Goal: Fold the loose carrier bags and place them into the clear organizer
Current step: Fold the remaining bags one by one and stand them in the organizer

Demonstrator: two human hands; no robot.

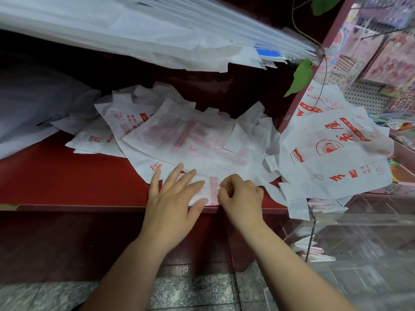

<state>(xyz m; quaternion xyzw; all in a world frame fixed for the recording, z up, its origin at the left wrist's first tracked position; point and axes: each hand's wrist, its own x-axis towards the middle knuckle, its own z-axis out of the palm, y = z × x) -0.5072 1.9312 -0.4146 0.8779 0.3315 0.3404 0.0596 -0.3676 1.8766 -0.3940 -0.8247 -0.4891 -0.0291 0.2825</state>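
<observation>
A small folded carrier bag (212, 189), white with pink print, lies at the front edge of the red shelf (67, 176). My left hand (173, 196) presses flat on its left part with straight fingers. My right hand (241, 195) pinches its right edge with curled fingers. Behind it a heap of loose white carrier bags (190, 140) with red print spreads over the shelf. More loose bags (336, 158) hang over the shelf's right end. The clear organizer (350, 239) stands at the lower right, with folded bags (314, 252) inside it.
A thick stack of white bags (134, 30) hangs from above at the back. A grey bundle (33, 104) lies at the shelf's left. Green leaves (302, 77) dangle by the red post. Pink packaged goods (386, 59) fill a rack at the right. Tiled floor below.
</observation>
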